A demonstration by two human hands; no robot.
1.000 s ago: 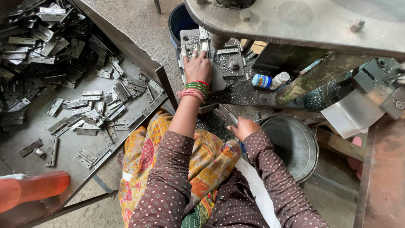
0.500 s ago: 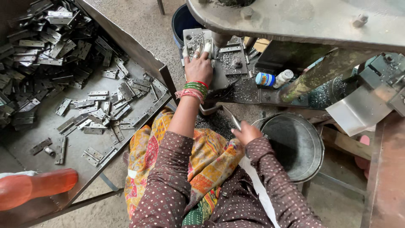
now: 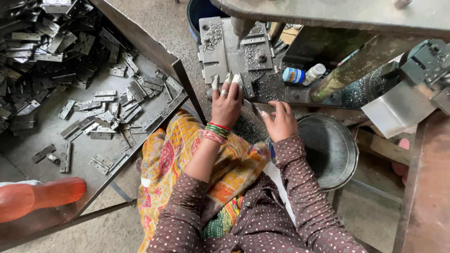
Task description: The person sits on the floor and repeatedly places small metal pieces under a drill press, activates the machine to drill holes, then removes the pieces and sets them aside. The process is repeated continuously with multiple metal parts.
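Left hand [image 3: 226, 104]: laid flat on the metal press bed [image 3: 234, 51], fingertips taped, bangles [image 3: 213, 132] worn at the wrist. Right hand [image 3: 280, 122]: a thin metal strip [image 3: 253, 108] is pinched beside it. Metal bowl [image 3: 328, 150]: set just right of that hand. Hinge plates [image 3: 70, 70]: heaped in the tray [image 3: 180, 77] at left. Small bottle [image 3: 302, 75]: laid on the bed.

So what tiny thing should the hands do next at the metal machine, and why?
Probably slide the left hand back off the press plate. Its fingertips rest on the plate's near edge just below the punch, and the right hand holds a thin metal piece beside it, seemingly ready to go in.
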